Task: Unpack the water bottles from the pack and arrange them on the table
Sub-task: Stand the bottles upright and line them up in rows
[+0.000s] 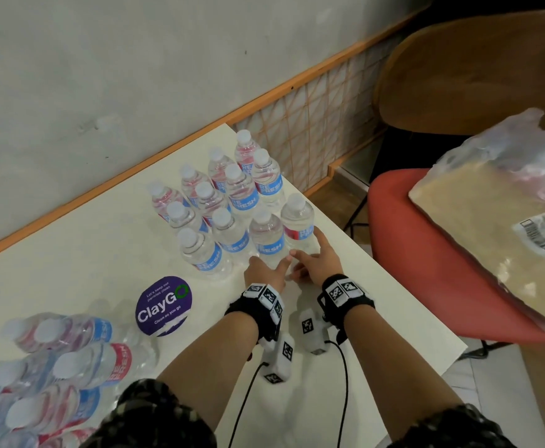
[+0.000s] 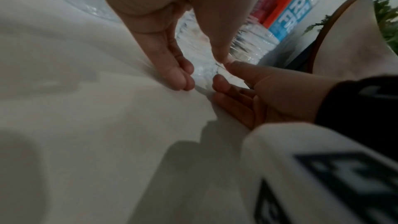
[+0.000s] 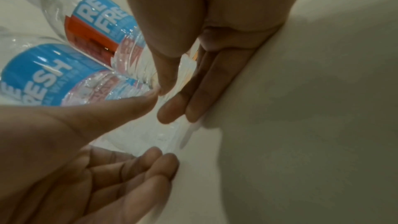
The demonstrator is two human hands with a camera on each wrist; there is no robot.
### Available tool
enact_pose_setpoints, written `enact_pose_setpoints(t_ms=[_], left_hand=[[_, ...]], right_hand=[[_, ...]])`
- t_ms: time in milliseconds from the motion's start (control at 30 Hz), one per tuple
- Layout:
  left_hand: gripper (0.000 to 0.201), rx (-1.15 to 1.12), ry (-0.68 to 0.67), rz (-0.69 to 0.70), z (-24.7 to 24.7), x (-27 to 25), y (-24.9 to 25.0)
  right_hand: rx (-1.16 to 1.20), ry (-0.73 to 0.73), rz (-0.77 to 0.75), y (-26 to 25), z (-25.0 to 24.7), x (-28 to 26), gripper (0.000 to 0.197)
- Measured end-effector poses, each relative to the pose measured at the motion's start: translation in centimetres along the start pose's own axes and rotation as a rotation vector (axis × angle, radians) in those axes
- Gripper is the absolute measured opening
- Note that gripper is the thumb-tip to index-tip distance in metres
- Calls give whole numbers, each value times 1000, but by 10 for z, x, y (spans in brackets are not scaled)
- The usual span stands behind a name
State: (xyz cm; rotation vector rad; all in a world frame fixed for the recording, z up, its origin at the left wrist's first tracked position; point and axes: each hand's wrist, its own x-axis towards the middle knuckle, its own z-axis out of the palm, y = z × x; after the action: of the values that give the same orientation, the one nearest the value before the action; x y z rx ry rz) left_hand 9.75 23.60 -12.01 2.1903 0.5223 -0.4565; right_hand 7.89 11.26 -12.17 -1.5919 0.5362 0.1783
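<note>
- Clear plastic water bottles with white caps and blue-and-red labels (image 1: 232, 195) stand upright in tight rows on the far right part of the off-white table top (image 1: 87, 260), close to its far edge along the grey wall (image 1: 103, 59).
- Nearest the right table edge stands one bottle with a red-and-blue label (image 1: 298, 221); beside it, the clear bottle with the blue label (image 1: 266, 236) stands in the front row.
- Left hand (image 1: 266, 273) and right hand (image 1: 319, 261) lie low on the table just in front of that front row, side by side, thumbs nearly meeting.
- Both hands have their fingers straight and held together, tips down on the table; the wrist views show the thumbs at the bases of the two front bottles, gripping nothing.
- In the left wrist view the left fingers (image 2: 178, 74) rest on the table surface, with the right hand's fingers (image 2: 232, 94) just across from them.
- Shrink-wrapped pack of remaining bottles (image 1: 48, 367) lies at the near left corner, well apart from the standing group.
- Between pack and rows, a round purple sticker reading "ClayGo" (image 1: 163, 306) lies flat on the table; bare table surface stretches left of the rows and in front of them.
- Right of the table edge stands a red chair (image 1: 426, 253) carrying a clear plastic bag of beige contents (image 1: 490, 221), near the table's right side.
</note>
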Motion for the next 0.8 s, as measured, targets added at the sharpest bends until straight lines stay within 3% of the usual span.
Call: enact_pose_setpoints(t_ms=[200,367,567,733,800], left_hand=[[85,-151,-13,-8,1,8,-3],[54,-202,-46,-10,-2,5,-3],[40,-212,-4,8,1,6,1],[56,-142,18,39,5,9,1],[53,-128,4,31,2,9,5]], right_hand=[[-60,-63,-51,0,-2,17,60],[-13,-139,-27,0,-7,15,64],[26,-39,-13,-2,-3,15,49],[-45,-49,-31,-5,-2,22,56],[-61,-64,-32,-6,-3,24,58]])
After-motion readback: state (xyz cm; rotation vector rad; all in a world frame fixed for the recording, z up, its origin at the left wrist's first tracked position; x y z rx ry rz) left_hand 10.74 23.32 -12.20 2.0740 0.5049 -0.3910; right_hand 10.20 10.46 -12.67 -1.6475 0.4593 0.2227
